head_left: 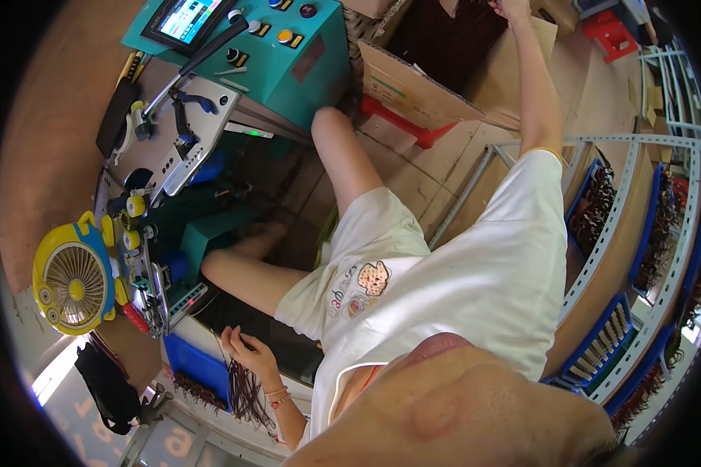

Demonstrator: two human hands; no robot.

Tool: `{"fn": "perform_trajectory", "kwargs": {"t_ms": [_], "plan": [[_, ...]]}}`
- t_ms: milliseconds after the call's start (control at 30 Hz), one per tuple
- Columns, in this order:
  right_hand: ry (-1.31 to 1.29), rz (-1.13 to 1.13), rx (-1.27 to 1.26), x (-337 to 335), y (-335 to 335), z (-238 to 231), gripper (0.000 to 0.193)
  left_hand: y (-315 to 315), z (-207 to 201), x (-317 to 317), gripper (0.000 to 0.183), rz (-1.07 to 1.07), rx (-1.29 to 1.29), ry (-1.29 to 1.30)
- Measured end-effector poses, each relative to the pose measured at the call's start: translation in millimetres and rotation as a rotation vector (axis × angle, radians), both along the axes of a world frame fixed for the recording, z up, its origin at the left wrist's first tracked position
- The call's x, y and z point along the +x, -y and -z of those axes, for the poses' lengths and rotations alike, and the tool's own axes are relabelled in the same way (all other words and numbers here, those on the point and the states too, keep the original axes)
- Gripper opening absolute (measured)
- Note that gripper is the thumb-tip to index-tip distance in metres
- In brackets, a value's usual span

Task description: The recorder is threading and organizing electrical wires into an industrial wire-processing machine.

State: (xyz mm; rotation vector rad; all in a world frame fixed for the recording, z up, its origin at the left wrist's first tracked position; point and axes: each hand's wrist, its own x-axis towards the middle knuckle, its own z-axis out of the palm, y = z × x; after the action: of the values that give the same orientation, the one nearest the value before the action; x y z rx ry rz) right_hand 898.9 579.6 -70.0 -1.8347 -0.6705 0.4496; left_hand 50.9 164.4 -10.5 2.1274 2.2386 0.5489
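Note:
My left hand (249,352) is at the lower left, fingers loosely curled and apart with nothing seen in them. Next to it, thin dark-brown wires (247,393) hang over the edge of a blue tray (199,362). My right arm stretches up to the top edge over an open cardboard box (420,82). My right hand (511,8) is partly cut off by the picture's edge, its visible fingers bent together. What they hold, if anything, is too small to name. Dark reddish-brown material (448,47) fills the box.
A green machine (308,78) with a screen and knobs stands at the upper left, a lever-and-roller mechanism (144,233) below it. A yellow-blue fan (74,284) sits beside the mechanism. Right of me, a metal rack (600,257) holds blue trays of wires. A red stool (413,128) is under the box.

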Motion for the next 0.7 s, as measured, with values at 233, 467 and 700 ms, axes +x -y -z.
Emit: {"fn": "perform_trajectory", "kwargs": {"t_ms": [233,467,700], "plan": [[-0.304,-0.217,0.044,-15.9,-26.2,25.5,0.017,-5.3,8.2,8.8,0.018,-0.041,-0.022,0.057],[0.021,0.008,-0.241,-34.7,-43.0,13.7,0.015,-0.5,10.0,4.8,0.017,-0.044,-0.034,0.064],[0.032,-0.016,0.134,24.1,-12.0,-67.8,0.008,-12.8,11.1,-0.4,0.013,0.025,-0.001,0.064]]}}
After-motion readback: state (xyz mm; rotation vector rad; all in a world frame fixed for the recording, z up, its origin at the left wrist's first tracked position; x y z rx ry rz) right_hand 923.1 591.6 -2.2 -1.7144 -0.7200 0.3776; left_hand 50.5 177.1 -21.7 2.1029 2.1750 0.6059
